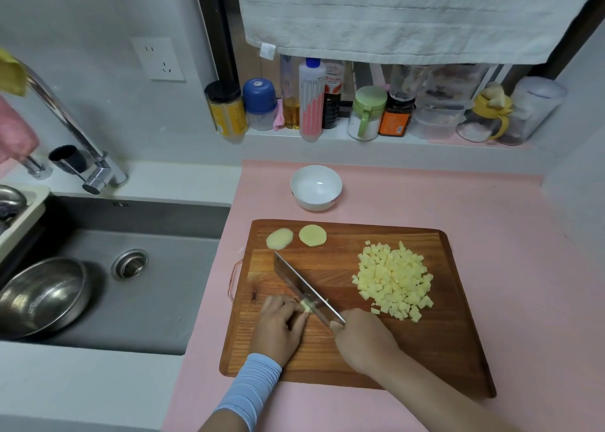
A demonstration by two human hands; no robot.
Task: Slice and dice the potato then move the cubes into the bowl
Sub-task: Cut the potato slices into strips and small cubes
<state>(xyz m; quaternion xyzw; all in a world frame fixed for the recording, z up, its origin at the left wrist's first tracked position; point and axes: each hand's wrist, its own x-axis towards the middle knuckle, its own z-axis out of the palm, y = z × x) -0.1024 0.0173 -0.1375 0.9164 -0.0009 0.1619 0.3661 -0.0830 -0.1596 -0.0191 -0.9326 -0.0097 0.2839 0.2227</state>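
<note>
Potato piece (306, 306) on cutting board (442, 343), near edge, pinned under curled fingers of left hand (281, 327). Right hand (363, 340) grips knife (307, 289), blade against the piece. Cube pile (394, 281) on board's right side. Two end slices (296, 236) at far left corner. White bowl (316, 186) beyond board.

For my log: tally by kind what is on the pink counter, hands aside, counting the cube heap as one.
Bowl: 1
Cutting board: 1
Knife: 1
Round potato slices: 2
Heap of potato cubes: 1
Potato piece being cut: 1
Total: 7
</note>
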